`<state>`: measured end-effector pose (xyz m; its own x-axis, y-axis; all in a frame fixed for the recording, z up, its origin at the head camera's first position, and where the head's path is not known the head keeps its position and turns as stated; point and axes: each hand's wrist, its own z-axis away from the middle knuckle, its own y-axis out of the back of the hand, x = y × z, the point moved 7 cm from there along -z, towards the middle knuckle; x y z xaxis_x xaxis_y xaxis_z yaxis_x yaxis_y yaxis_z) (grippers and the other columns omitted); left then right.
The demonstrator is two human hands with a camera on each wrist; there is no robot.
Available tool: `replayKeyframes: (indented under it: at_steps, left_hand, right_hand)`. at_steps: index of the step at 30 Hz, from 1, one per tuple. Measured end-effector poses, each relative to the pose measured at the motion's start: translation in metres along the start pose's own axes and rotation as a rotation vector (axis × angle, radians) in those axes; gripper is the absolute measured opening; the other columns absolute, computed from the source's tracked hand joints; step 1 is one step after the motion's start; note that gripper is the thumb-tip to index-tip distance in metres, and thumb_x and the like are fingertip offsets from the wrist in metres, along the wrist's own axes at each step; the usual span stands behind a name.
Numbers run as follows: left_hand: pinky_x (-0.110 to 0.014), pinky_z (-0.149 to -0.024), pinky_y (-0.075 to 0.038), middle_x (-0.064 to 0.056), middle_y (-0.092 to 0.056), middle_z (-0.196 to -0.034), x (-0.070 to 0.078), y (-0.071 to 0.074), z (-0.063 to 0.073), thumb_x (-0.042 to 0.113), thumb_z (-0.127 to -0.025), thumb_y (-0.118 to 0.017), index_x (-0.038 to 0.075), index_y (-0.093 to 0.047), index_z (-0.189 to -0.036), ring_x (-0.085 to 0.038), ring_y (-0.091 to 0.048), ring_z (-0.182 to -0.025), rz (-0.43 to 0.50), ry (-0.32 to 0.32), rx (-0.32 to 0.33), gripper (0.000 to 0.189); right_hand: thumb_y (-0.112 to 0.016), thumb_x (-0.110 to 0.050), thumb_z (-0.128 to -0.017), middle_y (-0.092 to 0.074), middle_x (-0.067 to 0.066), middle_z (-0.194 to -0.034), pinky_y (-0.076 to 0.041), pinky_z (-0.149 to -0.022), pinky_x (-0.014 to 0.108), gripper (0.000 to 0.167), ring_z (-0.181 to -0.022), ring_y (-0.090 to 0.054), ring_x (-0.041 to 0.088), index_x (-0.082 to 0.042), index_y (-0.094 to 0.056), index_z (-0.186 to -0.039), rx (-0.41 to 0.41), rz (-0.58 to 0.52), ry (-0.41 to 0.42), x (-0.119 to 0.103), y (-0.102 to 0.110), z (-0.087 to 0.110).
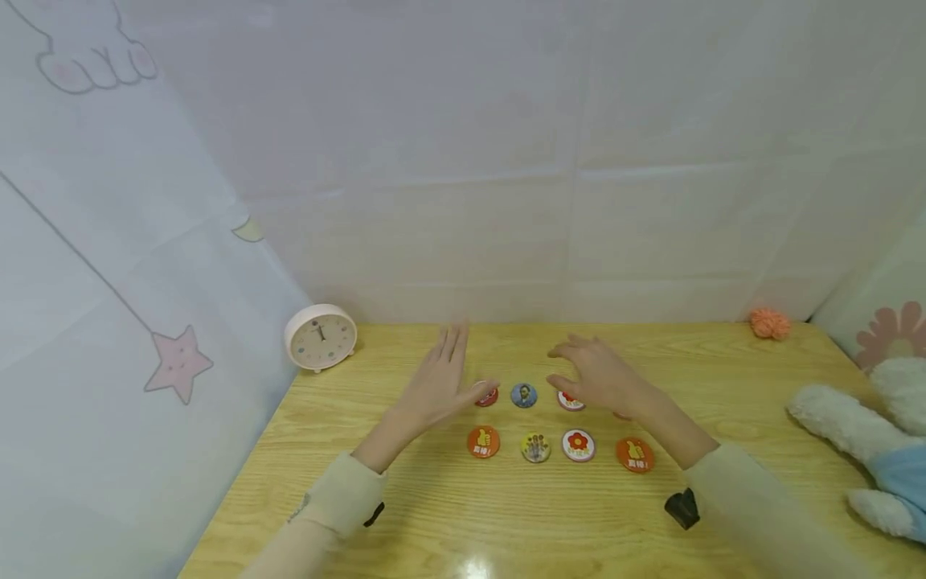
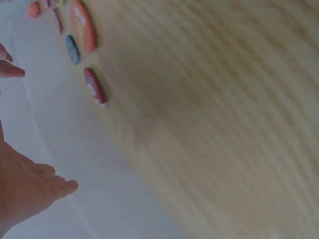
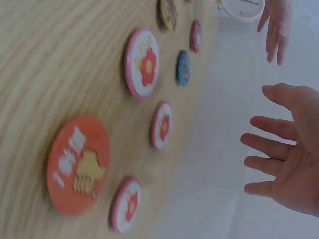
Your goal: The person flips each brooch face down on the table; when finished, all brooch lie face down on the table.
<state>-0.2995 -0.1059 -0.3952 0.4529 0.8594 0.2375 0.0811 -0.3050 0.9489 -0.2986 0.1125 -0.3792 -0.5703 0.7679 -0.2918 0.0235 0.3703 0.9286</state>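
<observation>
Left hand [image 1: 434,383] and right hand [image 1: 604,376] hover above round badges [image 1: 579,445], fingers extended and holding nothing.
Nearer to the person than these fingers lie the yellow badge [image 1: 536,447] and two orange badges [image 1: 483,441]; between the thumbs is the blue badge [image 1: 524,395]; beyond the fingertips, the pale backdrop [image 1: 506,233]. Each badge is probably light, stiff and slippery, so pinching its rim seems better.

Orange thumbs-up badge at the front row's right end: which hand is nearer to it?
Right. The right hand hovers beyond the orange thumbs-up badge and slightly to its left; the left hand is farther off to the left, by the back row's red badge.
</observation>
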Motion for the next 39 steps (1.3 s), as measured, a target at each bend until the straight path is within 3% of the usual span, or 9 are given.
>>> replayKeyframes:
  at_steps: [3,6,10,16,24,31,36,39]
  left_hand:
    - [-0.047,-0.115,-0.021,-0.014,-0.007,-0.161,-0.016,-0.023,0.007,0.062,-0.094,-0.050,0.006,-0.002,-0.156,-0.032,-0.009,-0.147,0.120,0.008,-0.136,0.096]
    - [-0.048,-0.114,-0.023,-0.015,-0.013,-0.160,-0.026,-0.038,0.013,0.059,-0.094,-0.052,0.005,-0.012,-0.156,-0.033,-0.016,-0.146,0.157,0.001,-0.200,0.091]
    - [-0.048,-0.114,-0.023,-0.018,-0.019,-0.158,-0.032,-0.049,0.018,0.054,-0.097,-0.051,0.002,-0.021,-0.154,-0.034,-0.019,-0.145,0.149,-0.033,-0.208,0.083]
    - [-0.047,-0.113,-0.026,-0.022,-0.027,-0.155,-0.036,-0.056,0.018,0.048,-0.098,-0.054,-0.003,-0.035,-0.147,-0.034,-0.029,-0.141,0.171,-0.043,-0.201,0.074]
    - [-0.047,-0.110,-0.033,-0.026,-0.040,-0.146,-0.036,-0.062,0.010,0.038,-0.097,-0.060,-0.006,-0.049,-0.137,-0.037,-0.041,-0.134,0.146,-0.087,-0.183,0.060]
    - [-0.047,-0.103,-0.042,-0.027,-0.047,-0.140,-0.033,-0.065,0.003,0.034,-0.096,-0.063,-0.005,-0.058,-0.129,-0.039,-0.049,-0.127,0.067,-0.145,-0.196,0.052]
    - [-0.049,-0.103,-0.041,-0.029,-0.050,-0.135,-0.033,-0.063,0.000,0.035,-0.094,-0.066,-0.007,-0.061,-0.125,-0.041,-0.050,-0.125,0.097,-0.162,-0.189,0.053]
    - [-0.048,-0.106,-0.038,-0.029,-0.050,-0.135,-0.035,-0.064,-0.002,0.036,-0.093,-0.067,-0.005,-0.063,-0.123,-0.041,-0.048,-0.127,0.155,-0.129,-0.222,0.052]
  right_hand:
    - [-0.069,-0.026,-0.092,-0.064,0.015,-0.124,-0.037,-0.104,0.057,0.038,-0.130,-0.044,0.043,-0.002,-0.065,-0.121,-0.059,-0.056,0.058,-0.016,-0.030,-0.016]
    - [-0.069,-0.025,-0.092,-0.063,0.016,-0.125,-0.040,-0.103,0.053,0.043,-0.132,-0.042,0.041,0.001,-0.062,-0.126,-0.112,-0.103,0.053,-0.027,-0.055,-0.028]
    - [-0.072,-0.027,-0.089,-0.062,0.018,-0.126,-0.039,-0.104,0.051,0.052,-0.133,-0.041,0.040,0.004,-0.058,-0.129,-0.133,-0.084,0.034,-0.034,-0.079,-0.040]
    - [-0.075,-0.031,-0.087,-0.060,0.018,-0.130,-0.037,-0.106,0.053,0.049,-0.130,-0.044,0.043,0.000,-0.063,-0.124,-0.168,-0.025,0.034,-0.040,-0.103,-0.045]
    - [-0.074,-0.031,-0.088,-0.065,0.014,-0.120,-0.032,-0.107,0.058,0.045,-0.123,-0.052,0.040,-0.002,-0.064,-0.121,-0.152,0.018,0.053,-0.044,-0.107,-0.052]
    - [-0.073,-0.033,-0.088,-0.069,0.010,-0.111,-0.047,-0.096,0.050,0.038,-0.117,-0.058,0.039,-0.007,-0.069,-0.116,-0.113,0.029,0.110,-0.047,-0.109,-0.058]
    - [-0.074,-0.034,-0.087,-0.070,0.005,-0.100,-0.053,-0.083,0.041,0.036,-0.098,-0.065,0.027,-0.008,-0.070,-0.111,-0.127,0.030,0.078,-0.048,-0.112,-0.061]
    - [-0.077,-0.035,-0.084,-0.069,0.002,-0.095,-0.052,-0.077,0.036,0.036,-0.087,-0.063,0.019,-0.009,-0.071,-0.108,-0.135,0.030,0.051,-0.048,-0.112,-0.061]
